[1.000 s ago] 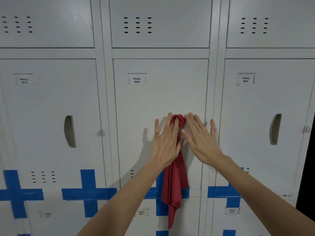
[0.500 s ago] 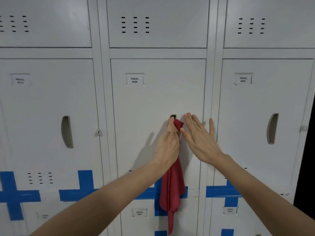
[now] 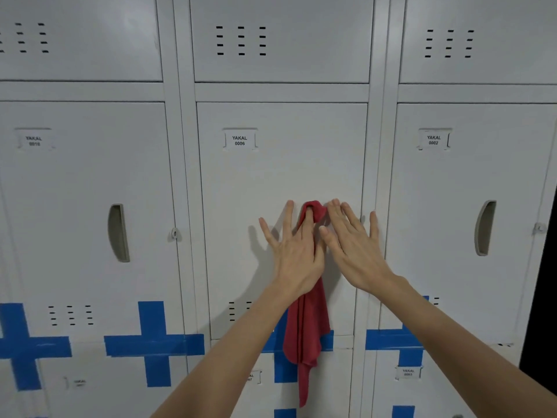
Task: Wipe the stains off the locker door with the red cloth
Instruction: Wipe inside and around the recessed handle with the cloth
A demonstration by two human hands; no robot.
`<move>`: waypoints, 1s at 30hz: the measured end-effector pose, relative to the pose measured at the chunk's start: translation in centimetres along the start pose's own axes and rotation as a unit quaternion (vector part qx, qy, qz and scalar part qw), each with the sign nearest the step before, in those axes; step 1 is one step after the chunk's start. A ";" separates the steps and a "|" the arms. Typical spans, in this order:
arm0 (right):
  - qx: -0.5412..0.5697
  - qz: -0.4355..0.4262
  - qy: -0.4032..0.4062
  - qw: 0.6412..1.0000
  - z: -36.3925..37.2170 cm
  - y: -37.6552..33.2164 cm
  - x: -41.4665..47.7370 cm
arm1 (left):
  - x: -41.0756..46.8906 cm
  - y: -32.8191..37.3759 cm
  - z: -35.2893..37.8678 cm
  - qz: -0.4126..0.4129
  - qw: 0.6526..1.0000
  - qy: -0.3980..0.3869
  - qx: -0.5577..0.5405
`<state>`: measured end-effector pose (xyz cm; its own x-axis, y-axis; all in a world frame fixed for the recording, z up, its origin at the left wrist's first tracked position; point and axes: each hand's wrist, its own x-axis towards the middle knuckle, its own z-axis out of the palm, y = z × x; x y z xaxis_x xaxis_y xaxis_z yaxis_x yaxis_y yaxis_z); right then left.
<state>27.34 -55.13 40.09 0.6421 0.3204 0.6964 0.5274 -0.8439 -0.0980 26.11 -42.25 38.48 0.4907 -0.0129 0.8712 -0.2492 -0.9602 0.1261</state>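
The white locker door (image 3: 280, 176) labelled YAKAL 0006 fills the middle of the view. A red cloth (image 3: 306, 324) hangs down it, its top bunched at the door's handle recess. My left hand (image 3: 297, 251) lies spread on the door with one finger pushing the cloth's top into the recess, which is hidden. My right hand (image 3: 351, 245) is flat and spread on the door just right of the cloth, fingertips touching its bunched top. I see no clear stains on the door.
Neighbouring lockers stand left (image 3: 84, 206) and right (image 3: 470, 206), each with a recessed handle. Blue tape crosses (image 3: 152, 342) mark the lower row. A dark gap runs along the far right edge (image 3: 542, 282).
My left hand has spread its fingers flat on the door again after being drawn together half a second ago. The cloth's top is bunched higher. My right hand has barely moved.
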 end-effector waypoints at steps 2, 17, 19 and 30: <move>-0.001 0.003 0.001 1.000 0.2 -0.1 0.0 | -0.2 0.2 0.0 -0.026 0.998 0.003 -0.056; -0.002 0.002 0.002 1.000 0.3 -0.2 0.0 | -1.6 0.3 0.7 -0.076 0.986 0.041 -0.141; -0.001 0.003 0.000 1.000 0.3 -0.2 0.0 | -1.3 0.1 1.1 -0.082 0.986 0.067 -0.131; 0.114 0.026 0.020 0.993 -0.9 -0.4 -0.5 | 0.4 -0.5 -0.3 -0.130 0.985 0.058 -0.098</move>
<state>26.26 -55.35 40.40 0.6520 0.2579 0.7130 0.6088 -0.7386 -0.2896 26.23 -41.72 38.93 0.4630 0.2688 0.8446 -0.2905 -0.8542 0.4311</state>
